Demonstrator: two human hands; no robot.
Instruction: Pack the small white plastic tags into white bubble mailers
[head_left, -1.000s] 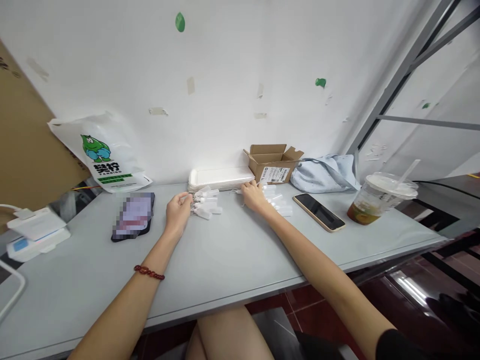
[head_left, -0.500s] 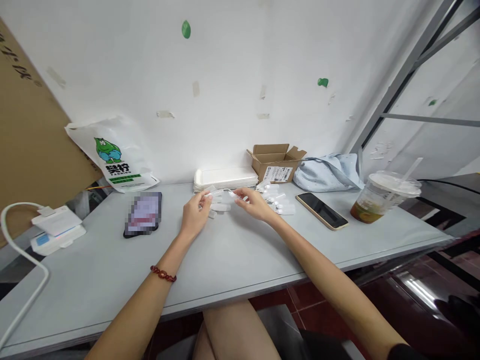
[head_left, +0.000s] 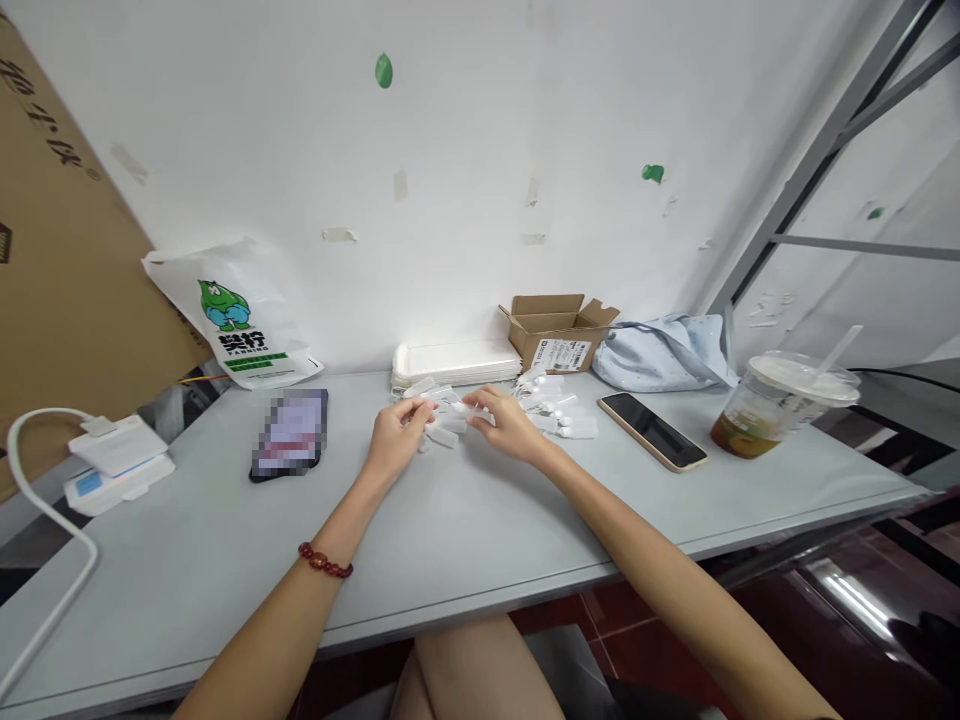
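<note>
My left hand (head_left: 401, 438) is closed in a pinch over a small cluster of whitish, see-through plastic pieces. What exactly lies between its fingertips is too small to make out. Across from it, my right hand (head_left: 510, 425) pinches a small translucent white plastic piece (head_left: 475, 412), whose end points toward the left fingertips. A few similar pieces (head_left: 442, 436) lie on the table beneath and beside the left fingers. To the right of my right hand is a loose pile of the same pieces (head_left: 576, 428), with white round ends and thin cords.
Behind the hands lies a stack of white trays (head_left: 457, 360), beside an open cardboard box (head_left: 559, 340) and a light blue cloth bag (head_left: 664, 350). A phone (head_left: 652, 430) and a drink cup (head_left: 772, 405) stand right; another phone (head_left: 291, 432), a plastic bag (head_left: 240, 320) and a charger (head_left: 120, 460) left.
The view has shifted slightly, so everything sits a little lower and further right. My hands have come closer together, and the piece in my right hand now shows more fully between them.
</note>
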